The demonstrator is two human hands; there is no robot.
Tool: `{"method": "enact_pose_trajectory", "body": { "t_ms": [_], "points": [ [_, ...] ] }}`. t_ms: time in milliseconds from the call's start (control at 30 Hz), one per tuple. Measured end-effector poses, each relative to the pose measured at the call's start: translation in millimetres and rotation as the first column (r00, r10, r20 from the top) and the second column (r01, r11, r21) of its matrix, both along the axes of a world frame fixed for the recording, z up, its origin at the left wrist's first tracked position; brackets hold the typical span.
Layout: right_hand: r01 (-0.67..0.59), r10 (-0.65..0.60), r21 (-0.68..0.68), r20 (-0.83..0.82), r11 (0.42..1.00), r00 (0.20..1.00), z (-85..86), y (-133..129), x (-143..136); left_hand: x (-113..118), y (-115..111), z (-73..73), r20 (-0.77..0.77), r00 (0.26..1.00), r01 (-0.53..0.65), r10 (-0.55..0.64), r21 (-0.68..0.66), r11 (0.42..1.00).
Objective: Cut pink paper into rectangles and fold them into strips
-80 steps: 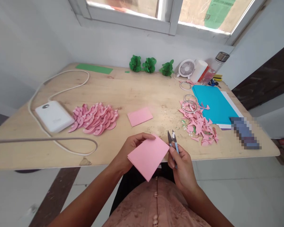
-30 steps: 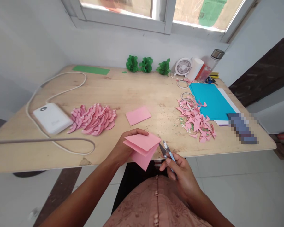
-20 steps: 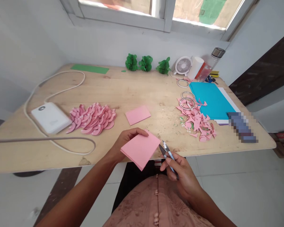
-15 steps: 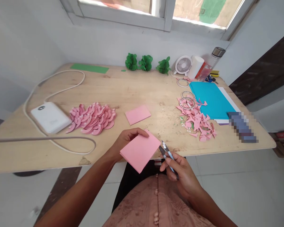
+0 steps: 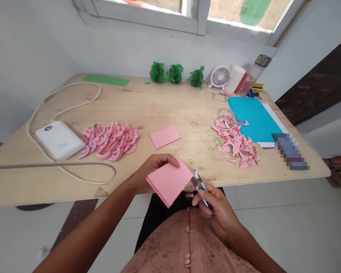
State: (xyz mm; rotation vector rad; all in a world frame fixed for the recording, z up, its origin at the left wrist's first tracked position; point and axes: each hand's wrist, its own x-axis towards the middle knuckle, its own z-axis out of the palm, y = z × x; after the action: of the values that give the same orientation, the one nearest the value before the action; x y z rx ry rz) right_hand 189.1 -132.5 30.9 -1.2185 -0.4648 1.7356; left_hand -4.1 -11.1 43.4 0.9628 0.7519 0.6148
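My left hand (image 5: 156, 167) is closed on a folded pink paper (image 5: 170, 182), its thumb on the upper edge, above the table's front edge. My right hand (image 5: 216, 199) grips a pair of thread snips (image 5: 204, 191) with blue handles. The snips' blades are apart, and their tips sit close to the paper's right corner. Another folded pink paper (image 5: 165, 137) lies on the table just beyond my left hand. Left of it is a heap of curved pink paper cutouts (image 5: 110, 140). Pink scraps (image 5: 238, 148) are piled on the right.
A white power bank (image 5: 59, 139) with a looping cable lies at the left. Three green paper balls (image 5: 175, 74), a small fan (image 5: 220, 77) and a bottle (image 5: 252, 76) stand along the wall. A blue folder (image 5: 257, 118), tape rings (image 5: 224, 122) and a pixelated object (image 5: 291, 151) are at right.
The folded paper in my left hand has tilted a little and shifted slightly right, so its layered lower-left edge shows more. My right hand and the snips have hardly moved.
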Motion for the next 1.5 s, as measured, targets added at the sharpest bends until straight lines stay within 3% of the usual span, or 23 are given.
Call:
{"method": "enact_pose_trajectory", "body": {
  "t_ms": [267, 367, 433, 567, 667, 867, 1000, 1067, 1167, 1267, 1400, 1500],
  "points": [
    [-0.009, 0.01, -0.041, 0.032, 0.999, 0.999, -19.5, -11.9, -2.2, 2.6, -1.3, -4.5, -0.075, 0.983, 0.171, -0.169, 0.023, 0.985],
    [0.008, -0.007, -0.04, 0.021, 0.999, 1.0, -26.5, -14.6, -3.9, 2.8, 3.0, -7.9, -0.146, 0.965, 0.236, -0.219, 0.115, 0.965],
    [0.027, -0.026, -0.041, 0.012, 0.999, 1.0, -29.2, -15.6, -4.9, 2.5, 8.5, -10.9, -0.221, 0.948, 0.283, -0.23, 0.249, 0.926],
    [0.041, -0.041, -0.048, 0.013, 0.998, 0.999, -29.8, -15.3, -6.8, 1.8, 20.3, -16.1, -0.365, 0.909, 0.374, -0.2, 0.505, 0.778],
    [0.047, -0.047, -0.052, 0.017, 0.998, 0.999, -28.7, -14.3, -7.9, 1.7, 24.6, -18.7, -0.419, 0.89, 0.414, -0.182, 0.57, 0.71],
    [0.064, -0.062, -0.064, 0.03, 0.996, 0.998, -30.1, -14.4, -8.9, 3.9, 22.2, -14.1, -0.468, 0.866, 0.463, -0.175, 0.617, 0.637],
    [0.081, -0.079, -0.063, 0.029, 0.995, 0.996, -32.4, -14.7, -9.8, 3.0, 18.4, -1.5, -0.612, 0.785, 0.557, -0.094, 0.632, 0.538],
    [0.092, -0.091, -0.065, 0.026, 0.994, 0.996, -33.3, -14.7, -10.3, -1.1, 18.1, 1.3, -0.667, 0.745, 0.601, -0.028, 0.652, 0.462],
    [0.098, -0.097, -0.07, 0.021, 0.993, 0.995, -34.0, -14.5, -11.0, -12.8, 19.0, -1.1, -0.705, 0.704, 0.644, 0.082, 0.683, 0.344],
    [0.092, -0.091, -0.07, 0.022, 0.993, 0.996, -34.7, -14.3, -11.4, -27.4, 14.6, -3.3, -0.701, 0.677, 0.647, 0.224, 0.713, 0.271],
    [0.086, -0.085, -0.074, 0.019, 0.994, 0.996, -34.9, -14.2, -11.3, -39.8, -13.3, 4.9, -0.652, 0.624, 0.64, 0.43, 0.743, 0.197],
    [0.082, -0.081, -0.071, 0.022, 0.994, 0.996, -34.7, -13.8, -10.7, -36.2, -46.8, 5.0, -0.673, 0.633, 0.68, 0.384, 0.72, 0.141]
  ]
}}
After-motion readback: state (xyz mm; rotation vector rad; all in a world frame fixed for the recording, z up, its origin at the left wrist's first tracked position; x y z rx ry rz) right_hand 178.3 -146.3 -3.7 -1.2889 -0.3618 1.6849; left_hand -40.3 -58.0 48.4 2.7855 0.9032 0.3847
